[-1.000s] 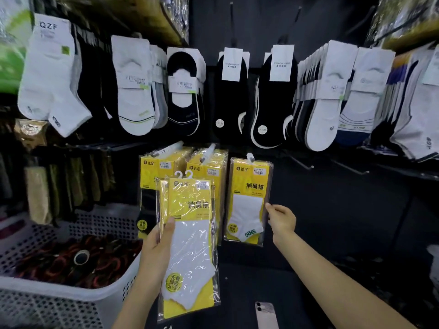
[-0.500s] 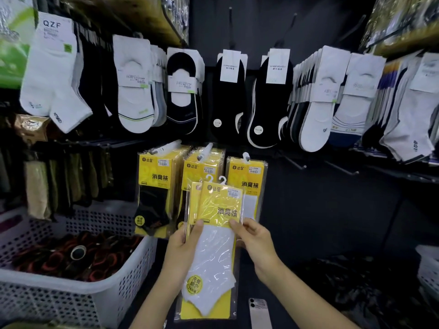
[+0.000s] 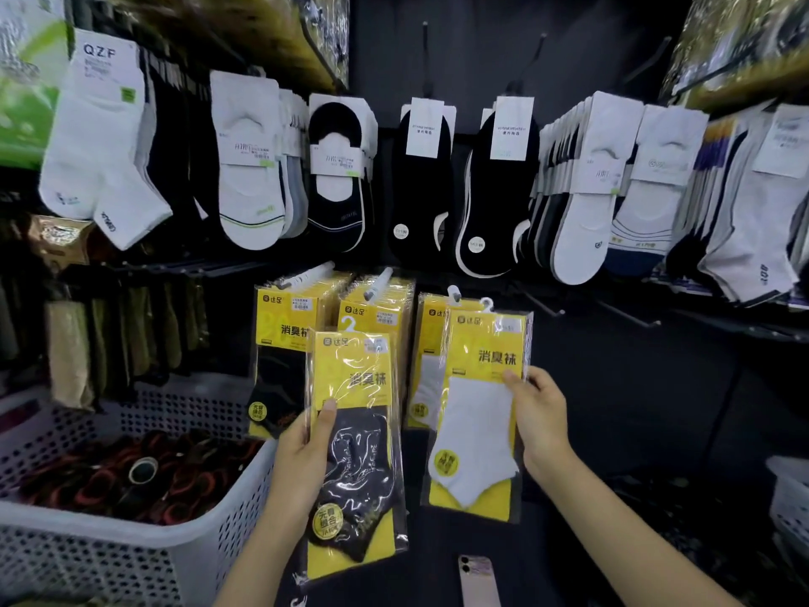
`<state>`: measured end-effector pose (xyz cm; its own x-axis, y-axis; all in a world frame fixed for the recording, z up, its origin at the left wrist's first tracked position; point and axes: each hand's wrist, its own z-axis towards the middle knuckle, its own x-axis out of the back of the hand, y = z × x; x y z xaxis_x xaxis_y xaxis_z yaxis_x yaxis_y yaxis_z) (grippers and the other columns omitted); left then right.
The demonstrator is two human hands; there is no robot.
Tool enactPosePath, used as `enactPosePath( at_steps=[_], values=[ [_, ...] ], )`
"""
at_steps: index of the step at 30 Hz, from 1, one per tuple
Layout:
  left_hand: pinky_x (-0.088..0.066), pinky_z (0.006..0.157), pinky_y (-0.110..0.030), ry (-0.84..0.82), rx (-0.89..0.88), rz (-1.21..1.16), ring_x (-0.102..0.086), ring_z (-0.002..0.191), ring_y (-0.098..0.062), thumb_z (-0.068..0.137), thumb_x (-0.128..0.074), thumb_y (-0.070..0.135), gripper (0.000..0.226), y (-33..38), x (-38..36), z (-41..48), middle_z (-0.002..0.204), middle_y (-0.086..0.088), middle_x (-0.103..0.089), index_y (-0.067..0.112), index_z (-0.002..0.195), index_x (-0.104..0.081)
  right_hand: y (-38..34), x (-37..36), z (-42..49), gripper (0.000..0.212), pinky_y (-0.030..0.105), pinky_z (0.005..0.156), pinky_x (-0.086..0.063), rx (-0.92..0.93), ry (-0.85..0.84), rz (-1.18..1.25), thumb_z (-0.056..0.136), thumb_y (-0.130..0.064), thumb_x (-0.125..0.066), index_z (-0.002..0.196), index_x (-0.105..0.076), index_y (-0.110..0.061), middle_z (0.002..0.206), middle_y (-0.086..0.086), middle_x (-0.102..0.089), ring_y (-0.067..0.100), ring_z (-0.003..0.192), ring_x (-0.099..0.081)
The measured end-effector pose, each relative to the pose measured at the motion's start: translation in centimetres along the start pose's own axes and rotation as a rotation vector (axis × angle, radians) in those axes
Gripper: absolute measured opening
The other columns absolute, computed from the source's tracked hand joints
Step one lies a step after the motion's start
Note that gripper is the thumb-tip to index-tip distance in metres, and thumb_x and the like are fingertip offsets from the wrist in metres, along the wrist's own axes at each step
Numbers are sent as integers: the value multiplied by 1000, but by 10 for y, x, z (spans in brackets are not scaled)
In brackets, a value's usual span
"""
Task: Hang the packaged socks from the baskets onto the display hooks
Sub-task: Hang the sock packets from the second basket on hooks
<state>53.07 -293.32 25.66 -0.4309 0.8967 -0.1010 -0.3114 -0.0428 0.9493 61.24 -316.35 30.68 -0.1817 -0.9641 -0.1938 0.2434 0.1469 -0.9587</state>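
At lower display, yellow-pack row. Left hand (image 3: pixel 302 457): thumb flat on the front, fingers wrapped behind, gripping a black-sock pack (image 3: pixel 359 475) by its left edge, upright, in front of the hung packs (image 3: pixel 280 339). Right hand (image 3: pixel 540 418): thumb on the front, fingers behind, pinching a white-sock pack (image 3: pixel 477 431) by its right edge. That pack overlaps the rightmost hung pack, its hanger tab near the display hooks (image 3: pixel 380 280). White mesh basket (image 3: pixel 131 532) at left holds dark goods. Phone (image 3: pixel 479 580) lies below. Loose socks (image 3: pixel 249 177) hang above.

Dark surface (image 3: pixel 433 580) bears white basket (image 3: pixel 131 525), pink phone (image 3: pixel 479 582).
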Motion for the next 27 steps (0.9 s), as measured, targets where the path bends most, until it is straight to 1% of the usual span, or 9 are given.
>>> enactPosePath(
  at_steps=[2,4,8,11,16,19,22,25,27],
  values=[
    [-40,68,-18,22,-2,-7,-60,72,-1,90,-48,47,32,-2,3,2,73,11,-67,20,87,-65,-5,-5,11,6,41,82,-53,25,-29,-46,92,-13,-60,87,-61,-16,93,8,-71,24,89,-67],
    [-38,65,-17,42,12,-14,-56,71,-6,90,-49,47,35,-2,4,4,69,9,-61,15,83,-60,-6,-12,19,6,28,67,-55,35,-66,-105,92,-15,-60,87,-61,-18,90,5,-72,15,80,-68],
    [-34,66,-11,44,21,6,-56,66,20,91,-50,44,18,-6,3,4,69,29,-65,34,81,-60,1,-26,33,2,22,57,-48,-4,-62,-121,92,-14,-60,90,-62,-14,85,3,-69,14,75,-65],
    [-38,59,-11,21,23,10,-51,56,11,89,-50,48,22,-9,3,4,66,16,-53,33,73,-52,11,-33,44,7,22,55,-48,-88,-25,-91,92,-16,-62,95,-64,-10,88,5,-68,14,75,-64],
    [-38,51,3,-3,4,7,-57,60,18,92,-50,40,20,-11,1,5,65,18,-67,30,78,-61,32,-36,58,25,36,83,-54,-211,122,-112,82,-25,-74,95,-67,-5,94,8,-67,22,89,-62],
    [-39,54,1,-18,4,5,-54,60,9,91,-50,43,24,-9,0,3,71,15,-60,26,77,-58,44,-29,56,25,33,78,-53,-287,185,-111,83,-20,-73,98,-66,-2,93,10,-65,22,85,-61],
    [-40,68,-6,-40,13,-1,-58,70,14,88,-51,46,28,-9,-4,1,72,24,-66,20,87,-63,56,-22,41,28,34,82,-54,-280,220,-149,85,-16,-71,106,-64,1,96,11,-63,20,84,-58],
    [-37,67,-16,-64,9,-7,-52,72,-4,83,-50,52,34,-9,-10,-2,79,9,-58,19,83,-58,54,-24,11,19,22,61,-54,-295,34,-86,91,-19,-63,103,-62,-4,94,8,-64,13,75,-61],
    [-34,60,-18,-81,10,-5,-43,72,-14,84,-51,52,33,-10,-16,-5,80,-3,-48,20,83,-60,48,-29,-14,18,23,65,-54,-334,-181,-24,95,-25,-57,100,-62,-8,98,8,-65,15,82,-63]
  ],
)
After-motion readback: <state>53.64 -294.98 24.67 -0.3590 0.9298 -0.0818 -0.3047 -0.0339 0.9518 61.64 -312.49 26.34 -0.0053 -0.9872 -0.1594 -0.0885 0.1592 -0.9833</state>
